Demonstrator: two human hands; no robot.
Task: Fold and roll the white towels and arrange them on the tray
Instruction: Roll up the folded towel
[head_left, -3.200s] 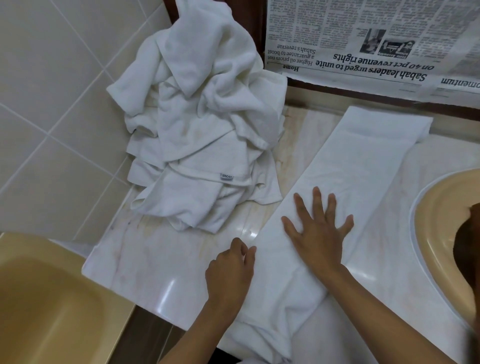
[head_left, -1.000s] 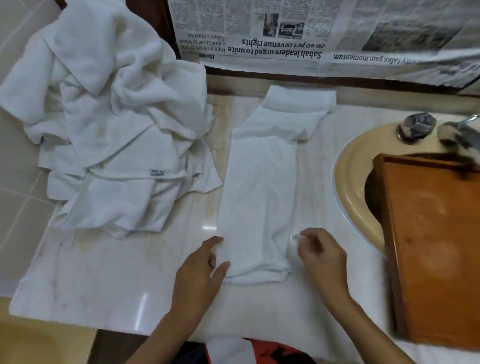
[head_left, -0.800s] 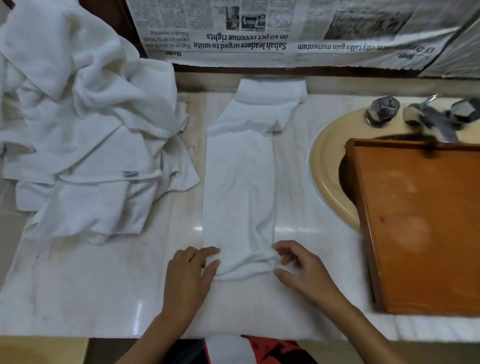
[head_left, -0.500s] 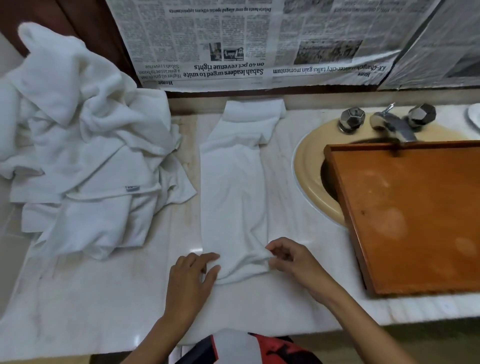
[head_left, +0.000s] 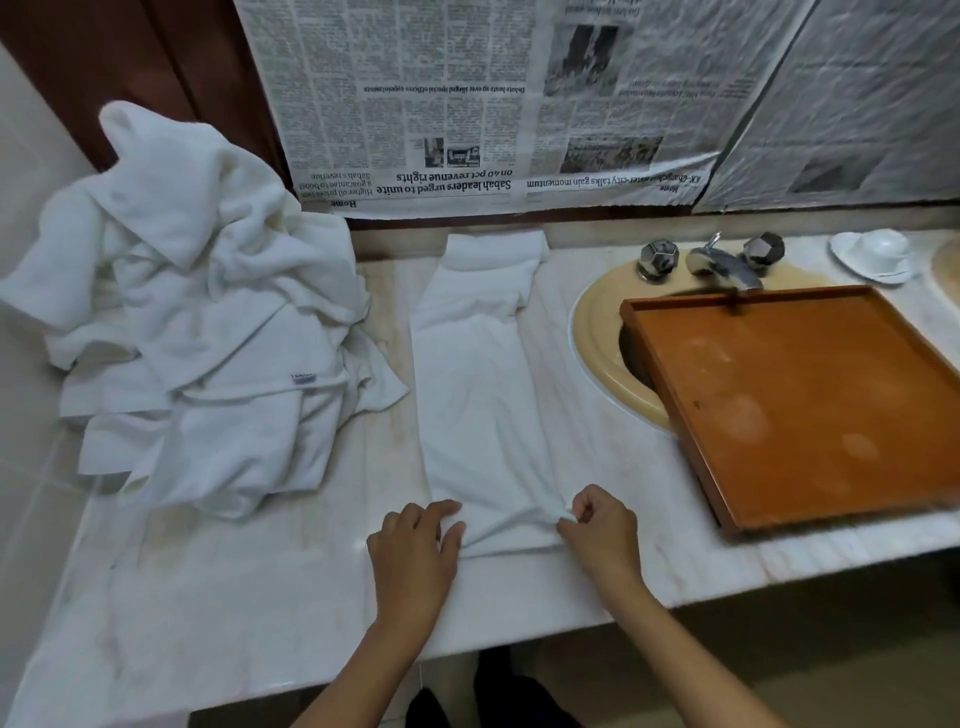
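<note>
A white towel (head_left: 478, 395), folded into a long narrow strip, lies on the marble counter and runs from the back wall toward me. My right hand (head_left: 597, 530) pinches its near right corner, and the cloth wrinkles there. My left hand (head_left: 415, 551) rests with its fingers on the near left corner. A heap of unfolded white towels (head_left: 197, 332) sits at the left. The brown wooden tray (head_left: 800, 405) lies over the sink at the right with nothing in it.
The beige sink (head_left: 597, 338) has a chrome tap (head_left: 717, 262) with two knobs behind the tray. A white cup on a saucer (head_left: 878, 254) stands at the far right. Newspaper (head_left: 467, 104) covers the wall behind. The counter's front edge runs just below my hands.
The towel went from a wide fold to a narrow strip. My right hand left its flat press and now pinches the near right corner. The view shifted right, showing the tray.
</note>
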